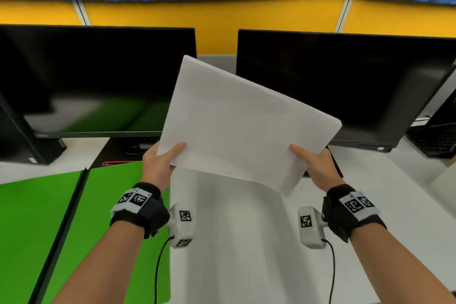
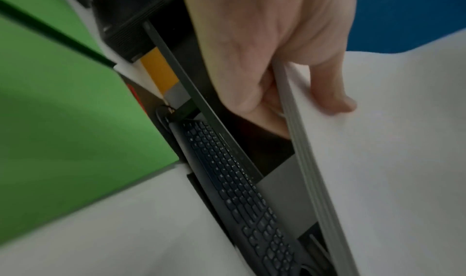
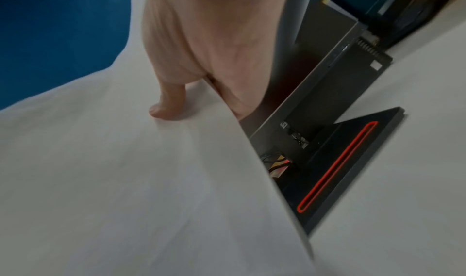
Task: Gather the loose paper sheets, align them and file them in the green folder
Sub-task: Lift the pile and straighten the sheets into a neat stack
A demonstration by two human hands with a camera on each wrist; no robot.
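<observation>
A stack of white paper sheets (image 1: 241,121) is held up in the air above the white desk, tilted with its far corner up left. My left hand (image 1: 160,160) pinches its lower left corner, thumb on top and fingers behind; the left wrist view shows the stack's layered edge (image 2: 310,172) in that grip (image 2: 277,81). My right hand (image 1: 313,165) pinches the lower right edge, thumb (image 3: 169,105) pressed on the top sheet (image 3: 126,180). The green folder (image 1: 74,229) lies open and flat at the lower left, its dark spine (image 1: 61,229) running diagonally; it also shows in the left wrist view (image 2: 63,121).
Two dark monitors (image 1: 98,76) (image 1: 345,86) stand side by side behind the sheets. A black keyboard (image 2: 239,190) lies under the left monitor. A black stand base with a red line (image 3: 337,168) sits by my right hand. A black computer case (image 1: 22,136) stands far left.
</observation>
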